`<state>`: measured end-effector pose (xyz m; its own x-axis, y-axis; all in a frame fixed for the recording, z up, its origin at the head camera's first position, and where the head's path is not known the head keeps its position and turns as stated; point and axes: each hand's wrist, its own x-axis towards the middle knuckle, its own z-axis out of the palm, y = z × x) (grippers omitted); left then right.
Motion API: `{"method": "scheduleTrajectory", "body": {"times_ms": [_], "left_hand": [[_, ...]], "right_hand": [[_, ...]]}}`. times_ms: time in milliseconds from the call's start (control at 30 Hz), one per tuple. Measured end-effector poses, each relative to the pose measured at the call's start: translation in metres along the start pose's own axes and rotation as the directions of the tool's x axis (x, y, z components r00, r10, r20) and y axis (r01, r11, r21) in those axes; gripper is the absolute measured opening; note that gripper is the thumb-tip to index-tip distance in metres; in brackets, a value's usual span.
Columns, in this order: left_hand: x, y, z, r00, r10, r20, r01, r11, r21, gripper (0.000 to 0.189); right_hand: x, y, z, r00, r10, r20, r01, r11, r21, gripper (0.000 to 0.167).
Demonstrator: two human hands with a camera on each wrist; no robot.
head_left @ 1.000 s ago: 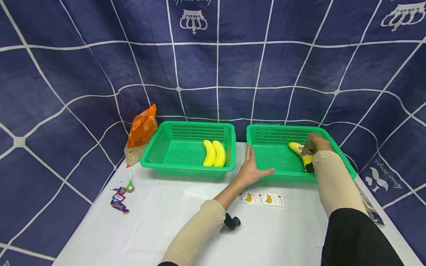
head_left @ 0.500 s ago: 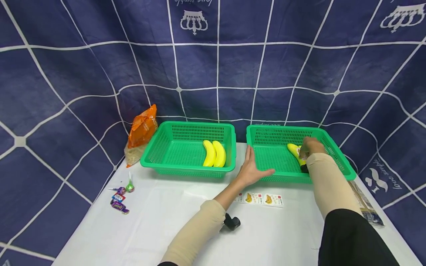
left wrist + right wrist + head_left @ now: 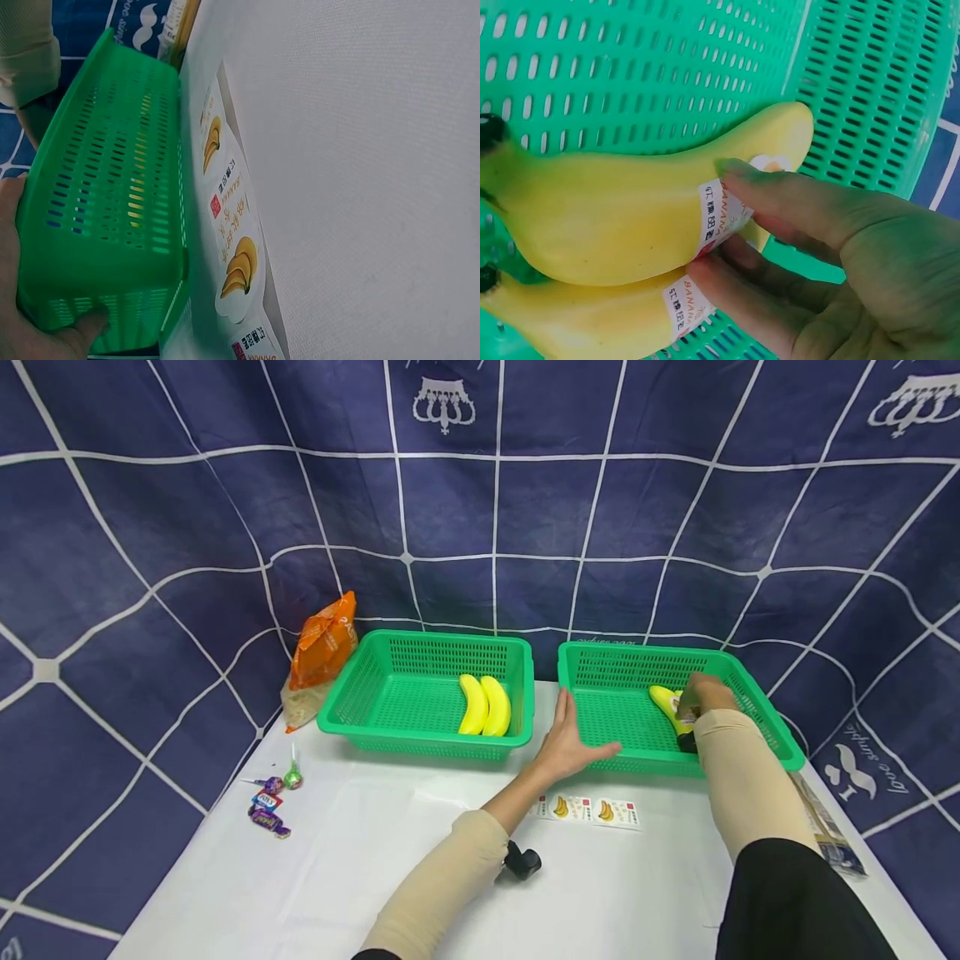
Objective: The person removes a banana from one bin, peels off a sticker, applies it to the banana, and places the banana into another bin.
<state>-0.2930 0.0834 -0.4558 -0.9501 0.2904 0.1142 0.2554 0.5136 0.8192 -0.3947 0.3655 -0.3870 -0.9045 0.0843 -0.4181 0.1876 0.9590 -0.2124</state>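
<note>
Two yellow bananas with dark ends lie side by side in the right green basket [image 3: 609, 710]. My right hand [image 3: 707, 693] reaches in over them. In the right wrist view, its thumb and fingers pinch the upper banana [image 3: 622, 206], which bears a white printed label and a round sticker. The lower banana [image 3: 592, 319] has a similar label and lies beside the fingertips. My left hand [image 3: 558, 749] is at the near left corner of the same basket, fingers extended along the left side and thumb stretched along the front. In the left wrist view, the thumb lies against the basket wall [image 3: 112, 195].
A left green basket [image 3: 408, 702] holds two bananas [image 3: 473, 703]. An orange bag [image 3: 324, 647] stands at its left. Lollipops and wrapped candies [image 3: 268, 810] lie nearer. A banana sticker strip [image 3: 592, 810] lies in front of the right basket. A flat packet [image 3: 828, 835] lies far right.
My right hand and forearm have shifted slightly left inside the right basket over the last second, and the banana has moved a little with them. My left hand keeps its place.
</note>
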Motion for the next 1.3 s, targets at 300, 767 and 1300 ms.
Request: {"method": "scheduleTrajectory", "body": {"times_ms": [300,767,1300], "left_hand": [[0.002,0.000,-0.002,1.000,0.000,0.004,0.000,1.000,-0.007,0.120],[-0.001,0.002,-0.003,1.000,-0.005,0.013,0.005,1.000,-0.008,0.120],[0.000,0.004,-0.004,1.000,0.000,-0.001,0.000,1.000,0.000,0.121]], "right_hand": [[0.000,0.003,0.000,1.000,0.008,0.029,-0.009,0.999,0.040,0.018],[-0.007,0.001,-0.006,1.000,0.005,0.027,-0.007,0.997,0.080,0.026],[-0.031,-0.016,-0.033,0.997,-0.059,-0.058,0.057,0.998,-0.021,0.035]]}}
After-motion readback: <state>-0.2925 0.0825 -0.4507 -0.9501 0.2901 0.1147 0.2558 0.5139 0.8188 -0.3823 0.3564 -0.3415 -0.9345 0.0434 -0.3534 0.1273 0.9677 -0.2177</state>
